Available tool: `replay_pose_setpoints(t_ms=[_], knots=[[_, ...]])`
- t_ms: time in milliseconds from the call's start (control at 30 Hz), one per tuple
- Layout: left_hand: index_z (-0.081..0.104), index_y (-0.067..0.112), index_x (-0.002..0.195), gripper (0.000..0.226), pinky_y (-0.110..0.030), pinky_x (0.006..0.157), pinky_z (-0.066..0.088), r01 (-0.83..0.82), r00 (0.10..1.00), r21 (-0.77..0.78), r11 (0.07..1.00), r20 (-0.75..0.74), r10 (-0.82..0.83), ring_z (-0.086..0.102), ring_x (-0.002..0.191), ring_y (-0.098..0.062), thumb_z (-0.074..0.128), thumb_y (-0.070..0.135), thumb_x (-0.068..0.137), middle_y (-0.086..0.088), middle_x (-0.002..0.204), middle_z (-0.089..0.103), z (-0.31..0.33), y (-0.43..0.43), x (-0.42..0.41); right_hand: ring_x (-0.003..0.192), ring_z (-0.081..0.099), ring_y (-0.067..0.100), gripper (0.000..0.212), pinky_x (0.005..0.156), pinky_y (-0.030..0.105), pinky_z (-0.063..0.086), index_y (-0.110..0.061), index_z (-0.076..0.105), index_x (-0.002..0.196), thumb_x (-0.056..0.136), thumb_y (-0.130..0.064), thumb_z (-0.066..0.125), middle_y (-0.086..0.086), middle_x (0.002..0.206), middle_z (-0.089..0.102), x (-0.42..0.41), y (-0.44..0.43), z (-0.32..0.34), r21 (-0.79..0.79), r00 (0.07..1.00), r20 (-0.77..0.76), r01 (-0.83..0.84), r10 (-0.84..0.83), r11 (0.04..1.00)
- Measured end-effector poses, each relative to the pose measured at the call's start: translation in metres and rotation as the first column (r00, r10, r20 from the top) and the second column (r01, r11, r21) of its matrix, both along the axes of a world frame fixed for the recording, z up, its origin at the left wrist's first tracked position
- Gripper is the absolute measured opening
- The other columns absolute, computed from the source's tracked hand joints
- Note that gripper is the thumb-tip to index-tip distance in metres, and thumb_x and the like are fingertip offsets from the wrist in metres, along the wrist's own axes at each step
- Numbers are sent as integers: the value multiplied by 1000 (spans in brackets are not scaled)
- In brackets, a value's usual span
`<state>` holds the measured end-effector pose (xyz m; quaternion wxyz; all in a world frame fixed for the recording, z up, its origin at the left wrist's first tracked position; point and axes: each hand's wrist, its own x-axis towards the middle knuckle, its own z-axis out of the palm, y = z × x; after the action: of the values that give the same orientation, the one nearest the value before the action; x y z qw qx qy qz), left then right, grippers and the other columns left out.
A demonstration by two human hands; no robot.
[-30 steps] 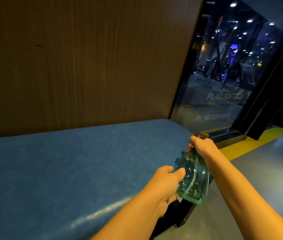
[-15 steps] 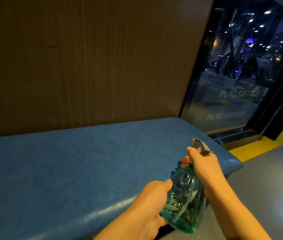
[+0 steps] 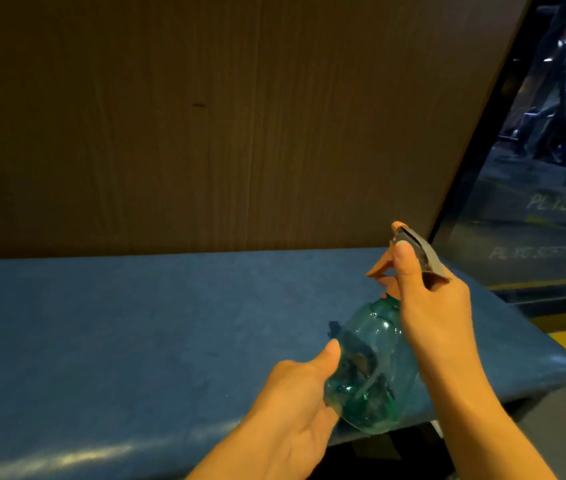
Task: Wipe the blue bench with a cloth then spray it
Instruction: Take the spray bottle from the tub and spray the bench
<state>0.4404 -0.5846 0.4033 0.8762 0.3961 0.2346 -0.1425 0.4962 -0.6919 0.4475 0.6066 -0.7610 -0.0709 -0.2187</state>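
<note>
Both hands hold the spray bottle (image 3: 375, 368) over the blue desk (image 3: 136, 323), near its right end.
I see my left hand (image 3: 295, 407) wrapped round the tilted spray bottle's base, thumb along its side. The right hand (image 3: 430, 306) has its fingers (image 3: 403, 261) curled round the neck and trigger head, which points toward the wood panel (image 3: 205, 116) behind the desk.

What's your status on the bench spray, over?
Left hand grips spray bottle base. Right hand grips its trigger head. Bottle tilted over blue bench. No cloth in view.
</note>
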Motion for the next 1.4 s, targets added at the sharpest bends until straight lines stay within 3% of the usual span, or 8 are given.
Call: replay_pose_setpoints(t_ms=[167,300,500,700,900,1000,1133,1400], knots=[[65,-10,84,19,-47,88,50,-37,999,-177,984,-16,34,65,85,-34,56,6,89,-25,86,71,19,33,-18,81,72,18,23,77,38,57,-38,72,68,87,-36,59,-1,75,74,-5,37,15,69,988,70,-142,137,987],[63,-9,90,22,-47,89,47,-89,996,-203,975,-49,80,61,98,-37,53,11,92,-27,104,67,21,70,-30,83,72,9,24,75,24,57,-44,71,73,89,-33,57,-7,80,75,-17,75,25,25,941,41,-337,336,941],[61,-2,79,30,-45,94,43,-309,951,-141,941,-58,304,56,99,-33,48,19,96,-21,95,61,21,146,-74,101,51,53,17,90,68,40,-14,53,95,87,-28,58,35,100,58,-55,148,34,-43,817,-51,-576,574,816],[57,-1,87,30,-35,63,56,-462,887,-35,886,-8,462,57,84,-24,43,24,97,-16,99,54,19,235,-145,72,68,12,17,80,38,56,-30,68,71,83,-17,67,-5,73,73,-110,236,33,14,717,68,-696,694,718],[47,6,69,31,-28,47,51,-667,745,29,744,0,668,53,35,-13,39,11,98,-5,42,51,16,312,-234,62,53,14,21,64,35,48,-24,69,62,80,-14,66,-2,59,64,-176,336,24,-15,574,42,-818,817,575],[52,1,74,26,-41,76,49,-758,652,22,652,9,758,58,63,-22,39,7,96,-12,62,56,7,347,-275,55,43,13,13,54,28,36,-10,66,68,80,-12,62,7,61,59,-209,383,16,-28,498,-7,-867,867,498],[45,7,56,40,-37,96,40,-842,540,30,539,-1,842,42,32,-13,37,5,95,1,33,34,-20,392,-328,53,39,13,11,50,28,30,-10,64,70,78,-17,59,4,60,55,-253,441,-7,-106,413,-54,-908,909,406],[53,9,81,20,-38,65,50,-931,328,106,349,-171,929,52,70,-21,39,7,95,-8,76,51,-126,490,-413,80,67,37,8,73,56,54,-12,68,68,65,-19,64,14,75,71,-334,567,-107,-169,175,-343,-978,923,123]])
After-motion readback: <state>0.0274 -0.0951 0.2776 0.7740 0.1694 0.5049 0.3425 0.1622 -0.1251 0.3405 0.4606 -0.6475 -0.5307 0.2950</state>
